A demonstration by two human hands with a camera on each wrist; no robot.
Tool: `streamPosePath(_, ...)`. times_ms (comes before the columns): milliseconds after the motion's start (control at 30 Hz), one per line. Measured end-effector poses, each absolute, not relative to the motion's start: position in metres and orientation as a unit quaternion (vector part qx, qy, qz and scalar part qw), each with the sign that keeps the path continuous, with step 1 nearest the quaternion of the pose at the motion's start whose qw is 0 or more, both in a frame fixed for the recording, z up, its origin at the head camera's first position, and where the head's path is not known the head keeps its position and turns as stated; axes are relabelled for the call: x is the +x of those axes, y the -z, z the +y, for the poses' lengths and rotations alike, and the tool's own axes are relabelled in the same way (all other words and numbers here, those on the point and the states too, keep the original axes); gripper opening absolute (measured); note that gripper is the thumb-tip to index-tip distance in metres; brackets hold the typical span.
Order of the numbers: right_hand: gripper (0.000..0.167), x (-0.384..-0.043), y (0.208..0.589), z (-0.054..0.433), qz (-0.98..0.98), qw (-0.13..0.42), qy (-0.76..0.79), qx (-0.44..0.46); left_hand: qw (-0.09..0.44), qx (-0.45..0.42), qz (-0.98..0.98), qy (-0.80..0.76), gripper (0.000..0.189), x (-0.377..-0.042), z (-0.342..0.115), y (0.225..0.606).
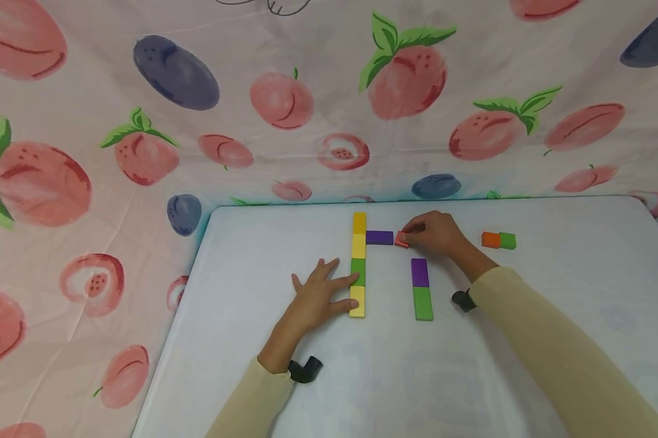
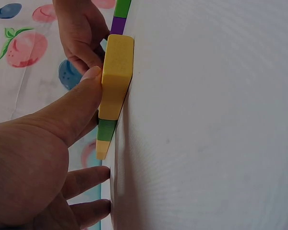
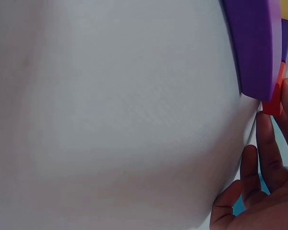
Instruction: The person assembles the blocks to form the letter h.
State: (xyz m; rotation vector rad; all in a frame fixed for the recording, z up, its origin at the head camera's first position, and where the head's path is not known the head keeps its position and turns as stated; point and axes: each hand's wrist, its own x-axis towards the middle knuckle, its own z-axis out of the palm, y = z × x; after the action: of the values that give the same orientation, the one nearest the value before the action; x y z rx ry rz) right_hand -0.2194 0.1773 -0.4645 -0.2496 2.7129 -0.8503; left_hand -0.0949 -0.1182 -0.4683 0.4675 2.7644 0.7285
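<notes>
Red block (image 1: pixel 400 239) is pinched by the right hand (image 1: pixel 435 233), just beside the purple bar (image 1: pixel 380 238); the yellow-and-green column (image 1: pixel 358 246) is touched by the left hand (image 1: pixel 315 297), fingers spread. By too hard a push, bar and column could be skewed.

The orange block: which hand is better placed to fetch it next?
Probably the right hand: it is nearer the orange block, though it pinches the red block. The left hand, farther away, touches the block column.
</notes>
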Motion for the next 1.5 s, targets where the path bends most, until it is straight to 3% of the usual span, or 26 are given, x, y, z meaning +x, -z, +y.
streamPosePath(1500, 0.032, -0.2192, 0.4636, 0.1694, 0.938, 0.173, 0.294, -0.061, 0.115, 0.167, 0.948, -0.247, 0.058, -0.0954, -0.119, 0.4702)
